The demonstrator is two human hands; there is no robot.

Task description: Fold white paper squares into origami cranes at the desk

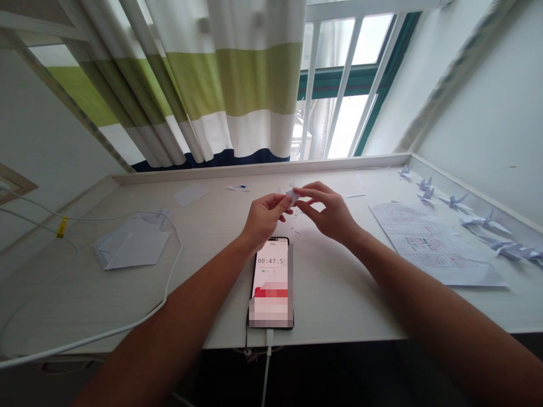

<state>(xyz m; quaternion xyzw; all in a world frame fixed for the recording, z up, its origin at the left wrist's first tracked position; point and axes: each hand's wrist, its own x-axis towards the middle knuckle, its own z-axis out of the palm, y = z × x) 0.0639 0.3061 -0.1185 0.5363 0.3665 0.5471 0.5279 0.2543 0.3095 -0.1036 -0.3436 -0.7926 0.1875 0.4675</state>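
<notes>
A small folded piece of white paper (292, 196) is held up between my two hands, just beyond the phone. My left hand (266, 217) pinches it from the left, thumb against fingers. From the right, my right hand (326, 210) grips its edge between thumb and fingertips. The paper's exact shape is partly hidden by the fingers. Beneath the hands lie tiny paper scraps (297, 230). A phone (271, 282) lies face up on the white desk (220, 265), its screen showing a running timer and a white cable plugged into its lower end.
Several folded paper cranes (456, 201) line the desk's right edge, beside a written sheet (432, 243). At left lies a stack of white paper (138, 243), with a loose white cable (180, 243) curving past it. A paper square (190, 194) rests farther back, before the curtain (254, 79).
</notes>
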